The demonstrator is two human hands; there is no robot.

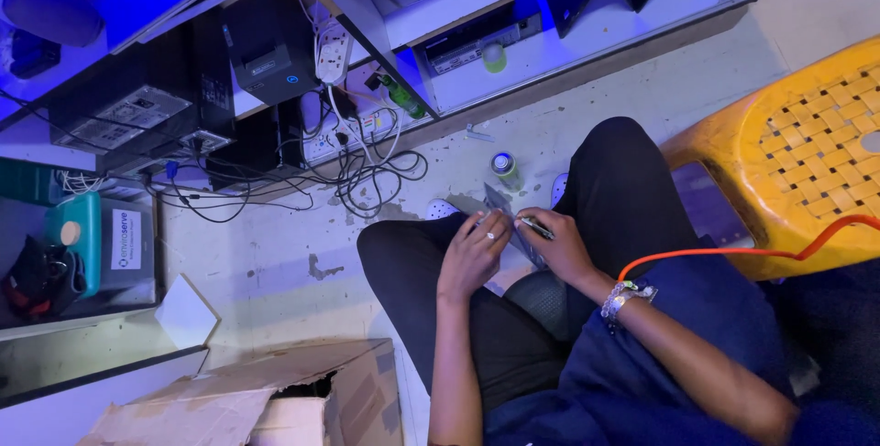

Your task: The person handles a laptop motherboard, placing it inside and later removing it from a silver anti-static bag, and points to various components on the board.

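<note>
Two hands over lap, right hand (555,246) gripping pen (534,227), stained floor (275,244)

The stool (807,148) was woven-pattern moulded plastic, yellow and faintly glossy. The floor (275,253) looked like rough, stained concrete. The box (275,400) was matt, torn cardboard. The trousers (632,189) were dull black cloth; the bracelet (626,297) shiny metal.
</note>
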